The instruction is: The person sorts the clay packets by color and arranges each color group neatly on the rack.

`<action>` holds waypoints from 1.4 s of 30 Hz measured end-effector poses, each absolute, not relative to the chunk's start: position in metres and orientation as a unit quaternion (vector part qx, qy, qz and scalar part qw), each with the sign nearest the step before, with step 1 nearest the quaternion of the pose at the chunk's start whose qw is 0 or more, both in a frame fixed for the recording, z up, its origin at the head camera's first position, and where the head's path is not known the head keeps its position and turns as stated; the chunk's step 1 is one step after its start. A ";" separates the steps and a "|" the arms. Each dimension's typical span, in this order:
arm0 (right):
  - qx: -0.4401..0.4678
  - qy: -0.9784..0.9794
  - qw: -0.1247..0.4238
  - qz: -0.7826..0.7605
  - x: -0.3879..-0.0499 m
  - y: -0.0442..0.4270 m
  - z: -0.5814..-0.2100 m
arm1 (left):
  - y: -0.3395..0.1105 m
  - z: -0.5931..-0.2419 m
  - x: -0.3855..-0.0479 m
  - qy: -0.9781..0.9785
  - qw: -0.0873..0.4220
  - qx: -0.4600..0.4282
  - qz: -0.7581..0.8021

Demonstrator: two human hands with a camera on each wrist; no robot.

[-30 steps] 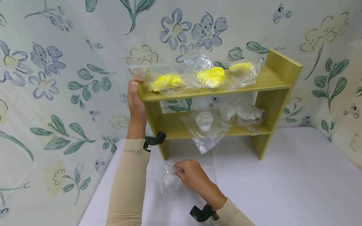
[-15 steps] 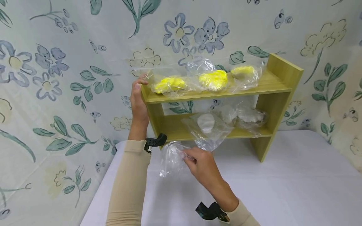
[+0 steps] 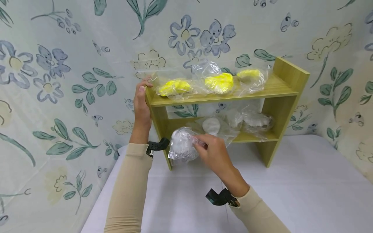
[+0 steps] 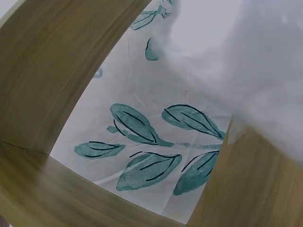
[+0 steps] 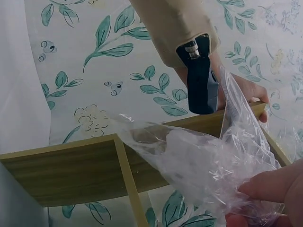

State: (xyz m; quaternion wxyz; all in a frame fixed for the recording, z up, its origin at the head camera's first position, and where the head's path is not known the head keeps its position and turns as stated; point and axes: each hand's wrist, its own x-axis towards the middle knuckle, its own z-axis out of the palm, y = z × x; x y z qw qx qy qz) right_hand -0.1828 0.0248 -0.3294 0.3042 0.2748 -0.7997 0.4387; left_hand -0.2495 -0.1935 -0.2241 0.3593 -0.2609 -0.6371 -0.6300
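Observation:
In the head view my left hand [image 3: 141,106] grips the top corner of the left side panel of a small wooden shelf [image 3: 221,97]. My right hand [image 3: 214,149] pinches a clear plastic bag [image 3: 183,144] with a white lump in it. That bag hangs before the left part of the lower board. The right wrist view shows thumb and fingers [image 5: 272,184] on the crumpled plastic, and the bag [image 5: 203,156] spreading toward the shelf. A blurred white shape [image 4: 227,52] fills the upper right of the left wrist view, close to the lens.
On the top board lie three bagged yellow items [image 3: 219,83]. Bagged white items, one round [image 3: 211,125] and another farther right [image 3: 256,119], rest on the lower board. A white-covered table [image 3: 309,181] bears the shelf, with a floral cloth [image 3: 87,113] behind it.
My right hand has lifted the bagged white lump from near the table up to the height of the lower board. My left hand keeps its place on the shelf.

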 end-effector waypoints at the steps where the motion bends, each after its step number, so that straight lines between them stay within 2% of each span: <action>1: 0.271 -0.801 0.304 0.439 -0.186 0.025 -0.328 | -0.194 -0.224 -0.250 -0.637 0.359 -0.264 -0.629; 11: 0.246 -0.808 0.295 0.446 -0.217 0.016 -0.316 | -0.197 -0.223 -0.249 -0.660 0.362 -0.257 -0.606; 23: 0.221 -0.801 0.334 0.446 -0.254 -0.007 -0.316 | -0.198 -0.224 -0.246 -0.676 0.362 -0.245 -0.593; 33: 0.185 -0.853 0.287 0.395 -0.266 -0.014 -0.329 | -0.193 -0.225 -0.247 -0.671 0.357 -0.256 -0.598; 42: 0.193 -0.878 0.271 0.344 -0.268 -0.020 -0.335 | -0.194 -0.223 -0.247 -0.663 0.374 -0.254 -0.597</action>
